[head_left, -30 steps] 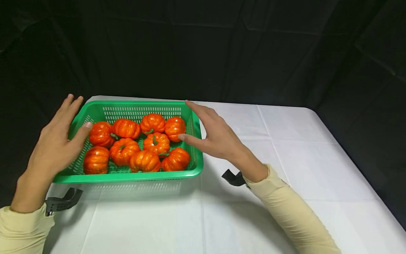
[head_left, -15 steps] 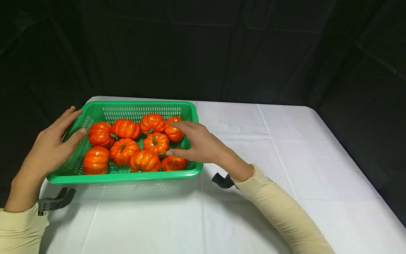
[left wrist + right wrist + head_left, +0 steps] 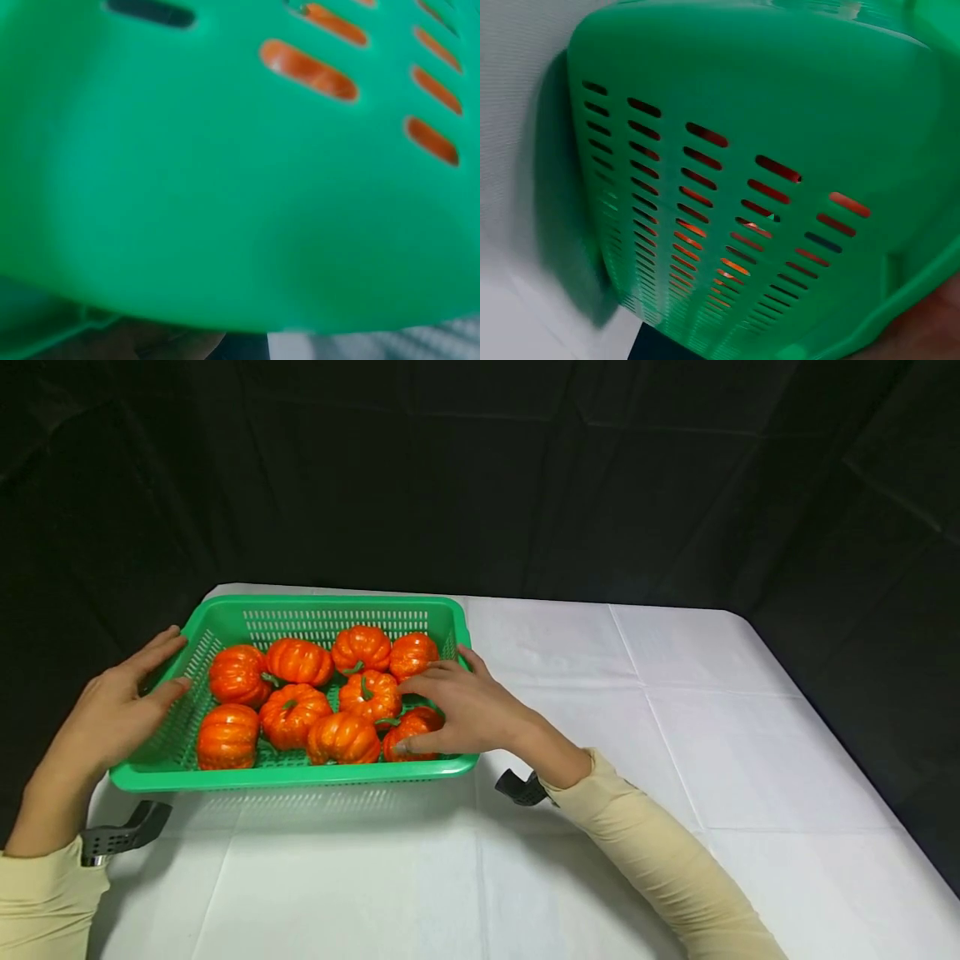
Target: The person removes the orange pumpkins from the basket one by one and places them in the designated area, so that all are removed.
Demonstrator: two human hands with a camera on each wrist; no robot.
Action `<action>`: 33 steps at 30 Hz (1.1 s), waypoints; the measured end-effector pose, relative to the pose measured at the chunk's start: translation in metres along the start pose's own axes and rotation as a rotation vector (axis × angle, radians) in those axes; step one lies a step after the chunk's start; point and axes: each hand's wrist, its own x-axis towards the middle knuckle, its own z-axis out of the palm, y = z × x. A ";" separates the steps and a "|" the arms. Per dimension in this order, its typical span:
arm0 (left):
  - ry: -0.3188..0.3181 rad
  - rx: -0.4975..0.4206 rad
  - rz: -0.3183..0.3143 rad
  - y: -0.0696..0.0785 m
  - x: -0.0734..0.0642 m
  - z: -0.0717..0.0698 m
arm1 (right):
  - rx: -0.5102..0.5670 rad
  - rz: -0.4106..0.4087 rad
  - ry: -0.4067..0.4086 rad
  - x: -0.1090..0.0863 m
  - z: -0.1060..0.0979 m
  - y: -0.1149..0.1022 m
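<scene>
A green slotted plastic basket holds several small orange pumpkins with green stems. My left hand lies over the basket's left rim, fingers extended and thumb apart. Over the right front corner, my right hand spreads its fingers above the front right pumpkin, which it partly hides. The right thumb is along that pumpkin's front, and the other fingertips come near the middle pumpkin. Basket wall fills the left wrist view. In the right wrist view the basket's slotted side shows pumpkin orange through its slots.
The basket stands on a table with a creased white cloth. Behind and beside the table hangs black fabric. Black wrist mounts stick out below both hands, at the cuffs of pale yellow sleeves.
My right hand has moved left and toward me, from the right rim to over the front right pumpkin. My left hand has slid slightly down and left along its rim.
</scene>
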 end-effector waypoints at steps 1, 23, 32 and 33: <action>-0.003 -0.007 0.006 0.000 0.000 0.000 | -0.017 0.001 -0.010 0.000 0.000 -0.001; -0.041 -0.085 0.009 -0.004 0.000 -0.001 | -0.137 0.027 -0.015 0.003 0.006 -0.002; -0.043 -0.089 0.020 -0.006 0.000 0.000 | -0.071 0.016 0.015 0.004 0.006 -0.001; -0.044 -0.087 0.021 -0.006 0.000 0.000 | -0.064 0.018 0.015 0.004 0.006 -0.001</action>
